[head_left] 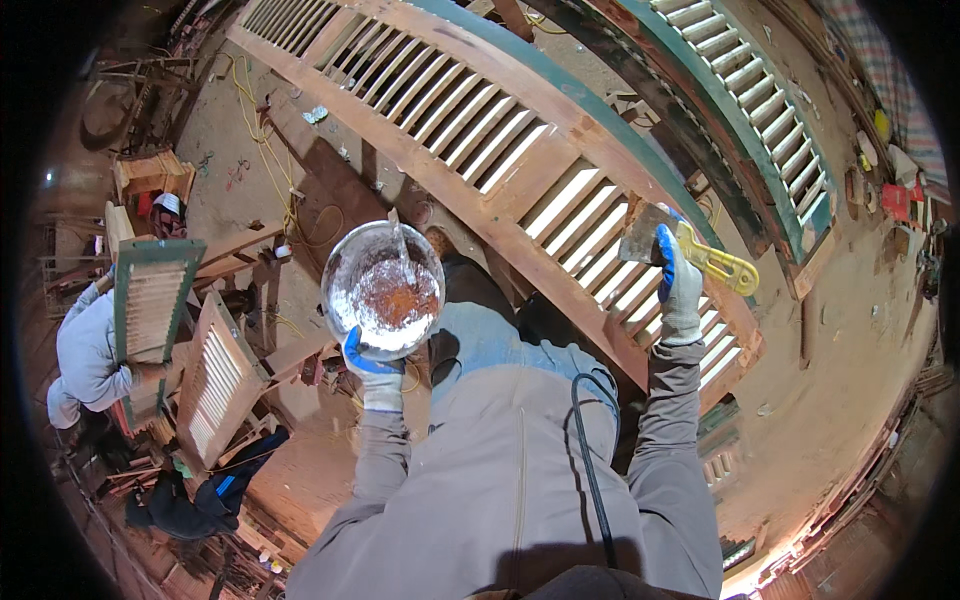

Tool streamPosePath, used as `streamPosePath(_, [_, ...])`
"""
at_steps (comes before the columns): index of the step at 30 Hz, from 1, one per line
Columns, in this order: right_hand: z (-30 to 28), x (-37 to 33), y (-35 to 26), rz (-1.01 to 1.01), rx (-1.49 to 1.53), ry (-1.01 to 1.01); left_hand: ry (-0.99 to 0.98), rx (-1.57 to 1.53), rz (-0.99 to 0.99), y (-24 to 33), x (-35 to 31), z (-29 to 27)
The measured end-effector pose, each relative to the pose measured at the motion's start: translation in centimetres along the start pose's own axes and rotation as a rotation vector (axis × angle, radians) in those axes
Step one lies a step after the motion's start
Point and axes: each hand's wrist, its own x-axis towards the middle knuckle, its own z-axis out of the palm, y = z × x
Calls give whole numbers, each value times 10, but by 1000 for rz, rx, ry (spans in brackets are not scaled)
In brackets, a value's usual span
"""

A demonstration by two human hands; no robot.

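through the head camera i see the gloved left hand (374,367) pinching the rim of a round silvery metal bowl (340,262), probably light, and the gloved right hand (680,288) gripping a stiff-looking, yellow-handled steel scraper (708,258), best held by its handle, above a brown slatted wooden shutter (540,185).

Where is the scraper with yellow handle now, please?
In the head view, the scraper is right of centre, in the right hand, seen partly against the long shutter.

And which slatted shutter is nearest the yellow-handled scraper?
The long reddish-brown wooden shutter below the right hand; the others are farther away.
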Motion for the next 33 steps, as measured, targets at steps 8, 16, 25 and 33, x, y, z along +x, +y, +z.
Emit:
streamPosePath(8, [48,-7,-49,169,-57,11,-16,-60,-119,47,80,35])
streamPosePath(16, [171,40,-164,278,202,20,-78,-48,-50,105,173,33])
streamPosePath(25, [327,65,-329,-906,-482,-537,-329,709,622,119,218,31])
streamPosePath(33, [394,45,-318,-1133,-933,-896,-368,-220,-129,123,174,86])
